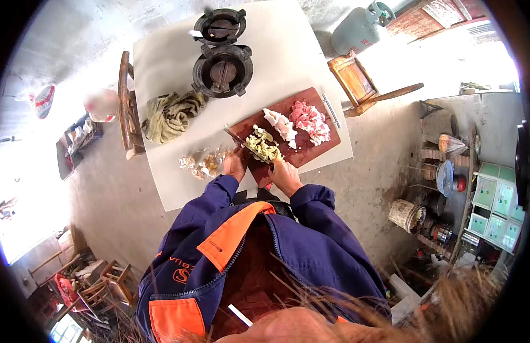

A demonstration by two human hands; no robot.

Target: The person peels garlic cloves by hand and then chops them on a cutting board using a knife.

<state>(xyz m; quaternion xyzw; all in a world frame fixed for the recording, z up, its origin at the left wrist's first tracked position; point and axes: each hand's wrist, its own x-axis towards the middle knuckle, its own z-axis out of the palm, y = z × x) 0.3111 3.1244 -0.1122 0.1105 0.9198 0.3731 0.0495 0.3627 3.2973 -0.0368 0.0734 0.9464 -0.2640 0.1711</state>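
Observation:
My right hand (285, 178) is closed around the handle end of a knife (240, 140), whose dark blade slants up and left over the board. Beside the blade, at the left edge of a red-brown cutting board (311, 150), my left hand (236, 162) has its fingers bunched together; whatever they hold is hidden. A heap of chopped yellow-green pieces (264, 143) lies right by the knife. Farther right on the board are white fatty pieces (281, 124) and a pile of pink sliced meat (310, 122). Papery peelings (204, 163), apparently garlic skins, lie on the table left of my left hand.
On the pale table (162, 63) are a crumpled green towel (172, 116) and two black iron burners (222, 71). Wooden chairs stand at the left (129, 108) and right (356, 83). A gas cylinder (361, 28) is behind; a bucket (407, 215) and cabinet (495, 207) are at right.

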